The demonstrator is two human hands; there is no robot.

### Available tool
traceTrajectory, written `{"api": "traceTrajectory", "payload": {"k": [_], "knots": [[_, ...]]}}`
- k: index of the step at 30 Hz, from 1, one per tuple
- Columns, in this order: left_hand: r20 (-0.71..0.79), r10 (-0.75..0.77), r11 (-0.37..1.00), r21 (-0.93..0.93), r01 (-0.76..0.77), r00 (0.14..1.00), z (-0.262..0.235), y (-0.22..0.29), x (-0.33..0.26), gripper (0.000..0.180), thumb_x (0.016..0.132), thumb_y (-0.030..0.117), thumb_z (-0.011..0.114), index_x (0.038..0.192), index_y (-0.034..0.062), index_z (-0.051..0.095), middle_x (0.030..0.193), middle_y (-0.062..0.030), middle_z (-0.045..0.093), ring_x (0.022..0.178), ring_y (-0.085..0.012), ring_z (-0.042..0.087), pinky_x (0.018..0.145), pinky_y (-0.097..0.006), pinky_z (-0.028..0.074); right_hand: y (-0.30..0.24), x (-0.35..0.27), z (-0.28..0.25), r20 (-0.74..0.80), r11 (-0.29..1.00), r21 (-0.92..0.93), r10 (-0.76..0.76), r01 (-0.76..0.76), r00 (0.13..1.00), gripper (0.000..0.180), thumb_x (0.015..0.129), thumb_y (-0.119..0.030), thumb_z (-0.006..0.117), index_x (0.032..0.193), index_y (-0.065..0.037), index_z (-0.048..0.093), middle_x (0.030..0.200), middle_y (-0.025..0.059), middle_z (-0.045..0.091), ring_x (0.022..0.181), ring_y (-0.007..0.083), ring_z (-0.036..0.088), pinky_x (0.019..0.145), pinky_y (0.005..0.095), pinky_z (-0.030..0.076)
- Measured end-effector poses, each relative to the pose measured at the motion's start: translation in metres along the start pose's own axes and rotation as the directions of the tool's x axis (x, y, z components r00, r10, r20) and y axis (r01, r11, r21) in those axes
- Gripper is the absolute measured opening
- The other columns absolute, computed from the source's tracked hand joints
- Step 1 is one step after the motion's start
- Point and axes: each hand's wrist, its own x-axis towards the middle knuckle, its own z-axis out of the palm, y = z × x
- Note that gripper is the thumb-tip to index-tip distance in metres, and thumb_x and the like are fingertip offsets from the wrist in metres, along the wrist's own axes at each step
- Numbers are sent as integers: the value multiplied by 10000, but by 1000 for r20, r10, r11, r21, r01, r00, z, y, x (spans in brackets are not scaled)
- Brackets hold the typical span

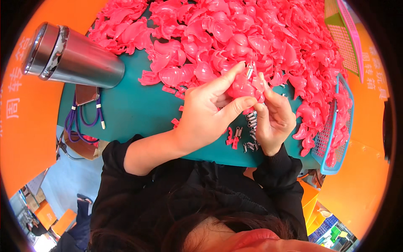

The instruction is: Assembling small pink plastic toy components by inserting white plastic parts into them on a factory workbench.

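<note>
Both my hands are raised over the green tabletop [126,115], closed around one glossy pink plastic part [247,87]. My left hand [203,107] grips it from the left with thumb and fingers. From the right, my right hand [275,119] pinches it with thumb and fingertips. A small silver metal cylinder [250,72] stands at the part's upper end; whether it is seated inside cannot be seen. Below the hands lie several loose metal cylinders [251,146] and small pink pieces [235,143]. Just beyond the hands spreads a big heap of similar pink parts [226,31].
A steel tumbler [86,56] lies at the left, beside a phone [86,94] with a purple cord. At the right edge are a blue mesh basket [328,147] with pink parts and a green-and-pink basket [338,38]. Orange crates [29,126] flank the table.
</note>
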Motion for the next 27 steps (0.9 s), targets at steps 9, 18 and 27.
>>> {"api": "traceTrajectory", "payload": {"k": [9,18,27], "knots": [[64,151,977,140,-159,986,-1,-5,-1,529,850,40,658,1321,-49,436,990,-106,662,878,-102,621,752,-251,524,0,6,1,-41,996,61,-56,58,998,311,788,47,675,1081,81,577,1110,227,624,1125,358,559,928,376,473],[129,134,989,44,-140,983,0,1,0,572,849,1,643,1357,-47,384,1118,-126,617,1001,-129,588,862,-268,491,0,6,-2,-44,989,-10,-150,150,988,342,760,58,685,1089,34,595,1114,233,622,1123,367,564,911,373,478],[212,107,994,-35,-102,971,-4,2,-2,628,847,39,658,1381,-49,339,1263,-136,528,1086,-162,557,910,-293,468,-3,5,-9,13,977,-3,-211,211,977,336,823,31,646,1137,77,535,1124,213,612,1154,406,517,1010,493,375]]}}
